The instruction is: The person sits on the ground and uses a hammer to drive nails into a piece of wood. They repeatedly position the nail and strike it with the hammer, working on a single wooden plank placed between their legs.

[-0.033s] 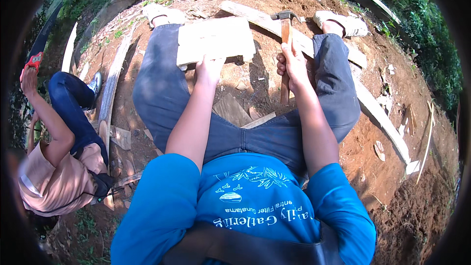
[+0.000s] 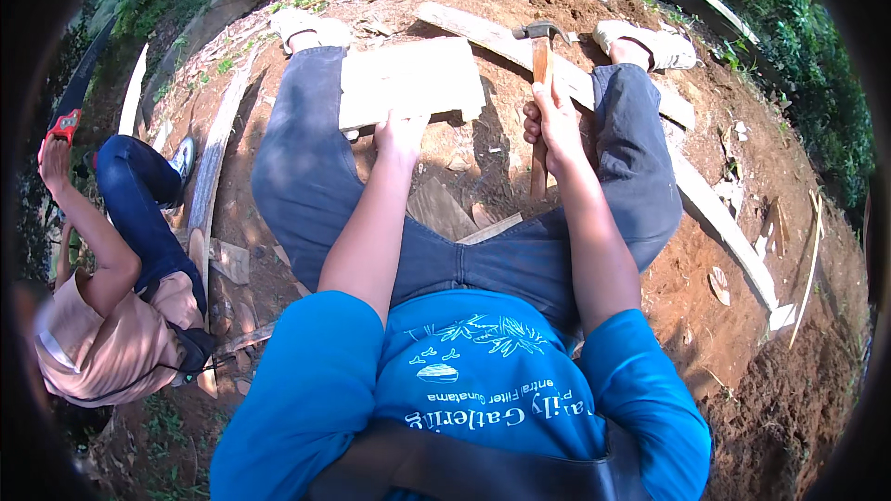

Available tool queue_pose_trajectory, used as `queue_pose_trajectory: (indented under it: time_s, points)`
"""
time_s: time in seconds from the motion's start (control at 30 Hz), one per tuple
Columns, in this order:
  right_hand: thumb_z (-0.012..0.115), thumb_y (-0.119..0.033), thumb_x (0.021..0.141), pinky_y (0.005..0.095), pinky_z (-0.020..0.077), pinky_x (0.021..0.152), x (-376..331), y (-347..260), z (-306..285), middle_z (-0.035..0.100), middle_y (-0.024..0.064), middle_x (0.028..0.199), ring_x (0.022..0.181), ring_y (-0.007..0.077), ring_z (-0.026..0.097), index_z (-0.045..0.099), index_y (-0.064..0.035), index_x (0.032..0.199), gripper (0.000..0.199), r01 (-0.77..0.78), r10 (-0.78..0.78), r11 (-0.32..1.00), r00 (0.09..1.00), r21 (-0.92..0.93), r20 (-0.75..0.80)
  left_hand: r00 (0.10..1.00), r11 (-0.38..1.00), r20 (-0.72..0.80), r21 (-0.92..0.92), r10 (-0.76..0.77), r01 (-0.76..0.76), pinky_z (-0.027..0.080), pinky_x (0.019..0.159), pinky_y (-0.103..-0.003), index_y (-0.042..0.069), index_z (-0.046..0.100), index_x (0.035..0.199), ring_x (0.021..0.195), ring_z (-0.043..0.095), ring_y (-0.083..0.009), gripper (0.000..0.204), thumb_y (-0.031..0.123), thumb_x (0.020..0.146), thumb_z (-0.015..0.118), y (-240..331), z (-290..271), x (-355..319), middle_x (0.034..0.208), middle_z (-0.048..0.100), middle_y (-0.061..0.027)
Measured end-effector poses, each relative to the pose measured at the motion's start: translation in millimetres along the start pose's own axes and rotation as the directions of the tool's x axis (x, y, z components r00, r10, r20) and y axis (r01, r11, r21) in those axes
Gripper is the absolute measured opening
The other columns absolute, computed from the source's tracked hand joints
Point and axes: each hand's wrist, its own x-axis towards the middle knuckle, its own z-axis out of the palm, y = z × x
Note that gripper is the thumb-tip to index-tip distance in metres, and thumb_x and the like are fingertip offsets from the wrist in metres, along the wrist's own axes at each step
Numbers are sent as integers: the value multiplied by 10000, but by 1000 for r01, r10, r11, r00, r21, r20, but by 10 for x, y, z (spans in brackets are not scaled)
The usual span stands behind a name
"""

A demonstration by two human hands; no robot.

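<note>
Between my knees lies a pale, roughly square wooden piece (image 2: 413, 82), washed out by the sun. Its near edge is in the grip of my left hand (image 2: 401, 135); the fingertips are hidden in the glare and under the edge. My right hand (image 2: 554, 126) is wrapped around the wooden handle of a claw hammer (image 2: 542, 60). The hammer points away from me, its dark metal head at the far end, to the right of the pale piece and apart from it.
At the left a co-worker (image 2: 111, 334) holds a handsaw (image 2: 67, 122) with a red grip. A long plank (image 2: 220, 144) lies between us. More planks (image 2: 506, 42) lie ahead and to the right (image 2: 729, 218). A short board (image 2: 439, 209) rests on the soil near my lap.
The pale wooden piece and my left hand have shifted slightly right. The co-worker's handsaw has moved a little. My right hand and the hammer stay in place.
</note>
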Motion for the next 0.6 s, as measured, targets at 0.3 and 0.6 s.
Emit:
queue_pose_trajectory:
  time_s: [0.3, 0.6]
  points:
    - [583, -274, 1020, 211, 339, 451, 13, 90, -129, 444, -36, 720, 511, 50, 400, 515, -190, 1147, 167, 2, -2, 1000, 1000, -3, -1, 973, 922, 39, 331, -228, 203, 554, 977, -518, -61, 477, 1335, 1140, 619, -385, 355, 150, 1049, 482, -107, -82, -121, 1282, 593, -235]
    - [585, -265, 1016, 193, 336, 449, 36, 190, -134, 444, -38, 708, 498, 39, 395, 528, -199, 1227, 229, -14, 14, 1000, 999, -20, -32, 933, 855, -104, 375, -344, 357, 530, 983, -542, -20, 472, 1367, 1165, 589, -425, 426, 279, 1065, 434, -102, -28, -224, 1459, 443, -274]
